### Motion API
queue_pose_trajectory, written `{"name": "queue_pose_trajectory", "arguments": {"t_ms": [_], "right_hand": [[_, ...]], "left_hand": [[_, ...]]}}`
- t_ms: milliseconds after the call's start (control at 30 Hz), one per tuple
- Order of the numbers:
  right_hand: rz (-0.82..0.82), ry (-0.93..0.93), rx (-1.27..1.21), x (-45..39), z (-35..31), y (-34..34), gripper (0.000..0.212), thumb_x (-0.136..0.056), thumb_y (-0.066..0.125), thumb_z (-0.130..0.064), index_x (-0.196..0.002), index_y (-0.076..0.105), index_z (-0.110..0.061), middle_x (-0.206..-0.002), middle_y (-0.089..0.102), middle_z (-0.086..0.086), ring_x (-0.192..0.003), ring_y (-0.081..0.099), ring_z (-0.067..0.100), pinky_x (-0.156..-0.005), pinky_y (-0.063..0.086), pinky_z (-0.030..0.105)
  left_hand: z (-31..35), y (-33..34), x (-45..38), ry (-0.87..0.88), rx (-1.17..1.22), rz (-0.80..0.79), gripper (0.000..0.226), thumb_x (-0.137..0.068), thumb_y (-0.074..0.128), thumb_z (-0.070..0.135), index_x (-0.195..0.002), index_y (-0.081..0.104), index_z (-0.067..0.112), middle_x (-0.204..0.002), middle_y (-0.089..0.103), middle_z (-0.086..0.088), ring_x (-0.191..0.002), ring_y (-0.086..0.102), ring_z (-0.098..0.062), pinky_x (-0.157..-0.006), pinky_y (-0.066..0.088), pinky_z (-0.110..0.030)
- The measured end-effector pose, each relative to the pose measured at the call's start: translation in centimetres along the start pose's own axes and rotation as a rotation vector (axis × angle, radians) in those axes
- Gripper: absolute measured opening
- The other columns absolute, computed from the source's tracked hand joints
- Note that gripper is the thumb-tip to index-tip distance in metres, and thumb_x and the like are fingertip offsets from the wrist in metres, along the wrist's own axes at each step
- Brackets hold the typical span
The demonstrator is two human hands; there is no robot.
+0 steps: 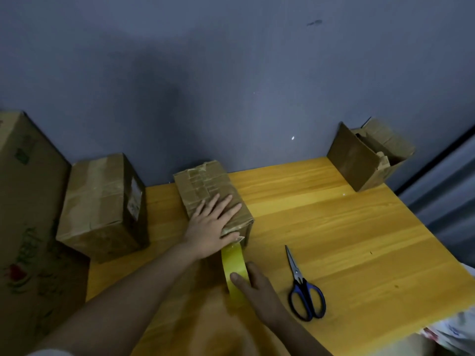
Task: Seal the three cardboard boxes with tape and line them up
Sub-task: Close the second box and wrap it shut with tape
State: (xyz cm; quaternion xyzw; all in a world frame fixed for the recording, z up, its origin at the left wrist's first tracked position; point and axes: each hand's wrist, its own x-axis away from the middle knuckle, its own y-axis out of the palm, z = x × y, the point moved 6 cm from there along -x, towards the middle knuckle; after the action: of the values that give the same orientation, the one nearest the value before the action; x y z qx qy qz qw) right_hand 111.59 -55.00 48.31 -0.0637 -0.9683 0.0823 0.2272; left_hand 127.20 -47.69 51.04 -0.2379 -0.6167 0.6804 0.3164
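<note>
Taping the middle box, strip drawn out.
Your left hand [214,222] presses flat on the middle box [213,199] mid-bench; your right hand [253,289] grips the tape roll [235,268]. Next, probably scissors [303,286].

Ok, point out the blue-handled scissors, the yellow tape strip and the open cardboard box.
blue-handled scissors [295,272], head view, on the pivot.
yellow tape strip [232,260], head view, mid-strip.
open cardboard box [352,160], head view, on its near side wall.
</note>
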Motion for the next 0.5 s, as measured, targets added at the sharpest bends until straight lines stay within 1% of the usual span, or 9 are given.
{"name": "queue_pose_trajectory", "arguments": {"t_ms": [33,67,133,267,300,400,500], "right_hand": [[0.013,-0.015,-0.002,0.0,0.1,0.0,0.053,-0.077,0.058,-0.070,-0.116,0.059,-0.034,-0.104,0.069,-0.009,-0.095,0.066,0.007,-0.085,0.055,0.035],[0.028,-0.013,-0.011,0.0,0.1,-0.2,0.048,-0.079,0.059,-0.066,-0.113,0.060,-0.032,-0.100,0.070,-0.006,-0.091,0.067,0.006,-0.083,0.055,0.035],[0.060,-0.012,-0.020,0.2,-0.2,-0.6,0.031,-0.085,0.057,-0.053,-0.106,0.060,-0.031,-0.093,0.071,-0.003,-0.083,0.068,0.003,-0.077,0.054,0.028],[0.085,-0.044,-0.021,0.8,-0.7,-0.6,0.028,-0.087,0.054,-0.048,-0.103,0.061,-0.026,-0.089,0.071,0.000,-0.076,0.070,0.009,-0.065,0.053,0.021],[0.095,-0.032,-0.030,0.8,-0.5,-0.5,0.029,-0.087,0.054,-0.048,-0.102,0.061,-0.024,-0.089,0.071,0.002,-0.075,0.070,0.010,-0.064,0.054,0.023],[0.117,0.033,-0.047,1.2,0.3,-0.2,0.037,-0.087,0.053,-0.051,-0.103,0.061,-0.019,-0.083,0.072,0.007,-0.072,0.071,0.016,-0.068,0.056,0.035],[0.140,0.071,-0.019,0.9,0.8,-0.1,0.035,-0.089,0.052,-0.053,-0.102,0.059,-0.022,-0.080,0.073,0.004,-0.071,0.071,0.013,-0.072,0.056,0.037]], "left_hand": [[0.0,0.0,-0.1,0.010,-0.010,-0.006,0.084,-0.071,-0.003,0.080,-0.148,-0.007,0.045,-0.159,-0.011,0.014,-0.147,-0.012,-0.016,-0.117,-0.007,-0.040],[-0.1,0.1,-0.2,0.015,-0.016,-0.012,0.086,-0.070,-0.005,0.083,-0.148,-0.007,0.045,-0.159,-0.011,0.014,-0.147,-0.012,-0.016,-0.117,-0.007,-0.040],[0.0,0.0,-0.3,0.022,-0.019,-0.010,0.087,-0.069,-0.009,0.082,-0.148,-0.007,0.045,-0.159,-0.011,0.013,-0.147,-0.011,-0.016,-0.118,-0.005,-0.040],[-0.3,0.2,-0.2,0.042,-0.034,-0.021,0.083,-0.073,-0.005,0.080,-0.148,-0.008,0.044,-0.159,-0.012,0.013,-0.147,-0.011,-0.016,-0.118,-0.006,-0.040],[-0.4,0.1,-0.2,0.049,-0.032,-0.022,0.083,-0.073,-0.006,0.081,-0.148,-0.008,0.044,-0.159,-0.012,0.013,-0.147,-0.011,-0.017,-0.117,-0.006,-0.040],[-0.3,0.1,-0.3,0.076,-0.028,-0.033,0.086,-0.069,-0.011,0.079,-0.147,-0.009,0.044,-0.158,-0.013,0.013,-0.147,-0.012,-0.017,-0.116,-0.008,-0.039],[-0.4,0.1,-0.5,0.083,-0.024,-0.052,0.086,-0.071,-0.004,0.083,-0.148,-0.008,0.044,-0.158,-0.014,0.013,-0.146,-0.013,-0.016,-0.117,-0.007,-0.040]]}}
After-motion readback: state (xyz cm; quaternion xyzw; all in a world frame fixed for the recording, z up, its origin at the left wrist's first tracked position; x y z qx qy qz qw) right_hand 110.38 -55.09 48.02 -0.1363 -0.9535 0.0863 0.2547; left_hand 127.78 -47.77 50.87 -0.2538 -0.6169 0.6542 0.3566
